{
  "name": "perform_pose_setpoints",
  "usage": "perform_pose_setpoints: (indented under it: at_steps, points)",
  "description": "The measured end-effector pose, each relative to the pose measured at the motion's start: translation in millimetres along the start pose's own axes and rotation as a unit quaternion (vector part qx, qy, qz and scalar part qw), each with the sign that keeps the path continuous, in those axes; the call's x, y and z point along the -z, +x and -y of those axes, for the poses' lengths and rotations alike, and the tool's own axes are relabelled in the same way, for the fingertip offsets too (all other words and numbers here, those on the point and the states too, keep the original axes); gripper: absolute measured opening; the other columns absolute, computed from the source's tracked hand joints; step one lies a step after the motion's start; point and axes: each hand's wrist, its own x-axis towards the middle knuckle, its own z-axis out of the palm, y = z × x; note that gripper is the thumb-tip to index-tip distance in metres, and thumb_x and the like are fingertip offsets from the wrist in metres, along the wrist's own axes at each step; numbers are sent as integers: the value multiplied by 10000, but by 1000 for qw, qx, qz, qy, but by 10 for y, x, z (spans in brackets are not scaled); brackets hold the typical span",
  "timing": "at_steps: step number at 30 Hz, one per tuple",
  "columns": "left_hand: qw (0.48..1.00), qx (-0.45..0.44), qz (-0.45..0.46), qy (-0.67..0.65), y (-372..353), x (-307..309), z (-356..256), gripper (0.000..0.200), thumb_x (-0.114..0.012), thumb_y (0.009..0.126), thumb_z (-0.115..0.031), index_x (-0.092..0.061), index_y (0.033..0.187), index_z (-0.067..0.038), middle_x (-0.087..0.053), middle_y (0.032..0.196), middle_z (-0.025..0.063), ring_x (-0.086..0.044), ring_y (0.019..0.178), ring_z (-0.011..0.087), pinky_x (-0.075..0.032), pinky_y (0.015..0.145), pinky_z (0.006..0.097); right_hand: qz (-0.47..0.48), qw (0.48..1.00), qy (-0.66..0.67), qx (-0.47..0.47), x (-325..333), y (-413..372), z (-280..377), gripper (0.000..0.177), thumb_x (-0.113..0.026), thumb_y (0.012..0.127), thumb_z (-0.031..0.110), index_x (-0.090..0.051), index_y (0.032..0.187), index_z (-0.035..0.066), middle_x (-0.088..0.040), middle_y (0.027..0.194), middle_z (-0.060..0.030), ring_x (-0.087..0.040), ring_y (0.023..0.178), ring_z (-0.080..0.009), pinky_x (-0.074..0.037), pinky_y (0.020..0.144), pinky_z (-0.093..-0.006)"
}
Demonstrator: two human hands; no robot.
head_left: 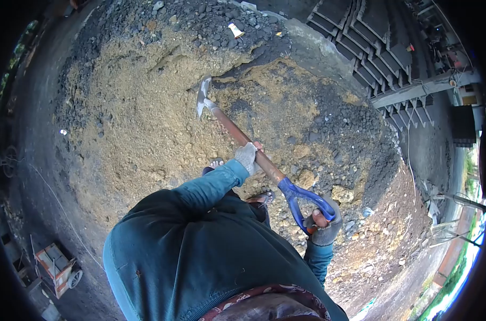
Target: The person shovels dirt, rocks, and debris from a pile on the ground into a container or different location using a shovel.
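A shovel [228,125] with a brown shaft and a blue D-shaped grip lies slantwise across the head view. Its worn metal blade touches the sandy pile [141,107], the edge partly hidden in the material. My left hand [247,158], in a grey glove with bare fingertips, is wrapped round the middle of the shaft. At the other end, my right hand [326,218], gloved the same way, is closed on the crossbar of the blue grip. Both feet stand in sandals on the pile below the shaft.
Dark gravel and loose stones [342,193] surround the sand. A paper cup [235,30] lies on the gravel at the top. Stacked grey blocks [355,37] and a concrete beam [414,92] stand at upper right. A wheeled cart [55,267] is at lower left.
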Motion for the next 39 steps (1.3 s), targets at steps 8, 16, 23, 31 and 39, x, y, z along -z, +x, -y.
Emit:
perform_pose_setpoints:
  at_steps: [8,16,23,31,39]
  points:
    - [967,-23,-89,238,1499,390,-824,145,-551,819,-141,-532,886,-13,-536,738,141,-603,671,321,-512,623,503,22,998,21,50,-952,304,-930,394,-696,761,68,-599,1137,1,-609,790,-53,-610,618,-160,-491,455,-292]
    - [978,52,-141,147,775,728,616,177,-528,839,-232,-532,941,-88,-556,882,120,-582,783,296,-500,707,502,10,984,138,-113,290,-40,-1032,359,-672,752,1,-606,1105,-14,-621,802,-77,-566,514,-132,-484,412,-268]
    - [940,197,-245,137,1085,1621,1603,221,-538,835,-273,-517,947,-83,-558,914,134,-580,846,330,-477,791,519,19,992,44,-113,659,-239,-1245,370,-709,732,-19,-643,1093,18,-643,790,-50,-594,626,-122,-465,444,-259]
    - [945,146,-227,184,741,997,1192,192,-551,824,-217,-535,937,-63,-579,891,129,-585,789,307,-489,735,478,-12,981,114,-157,745,-250,-1641,250,-676,780,30,-671,1029,14,-641,764,-41,-569,591,-114,-484,543,-294]
    - [903,-64,-177,386,1173,409,531,369,-635,787,-259,-570,1012,26,-615,808,162,-635,688,337,-524,622,454,-62,883,323,-336,-74,-115,-1673,183,-563,905,163,-574,1040,41,-632,840,-86,-619,730,-190,-512,619,-361]
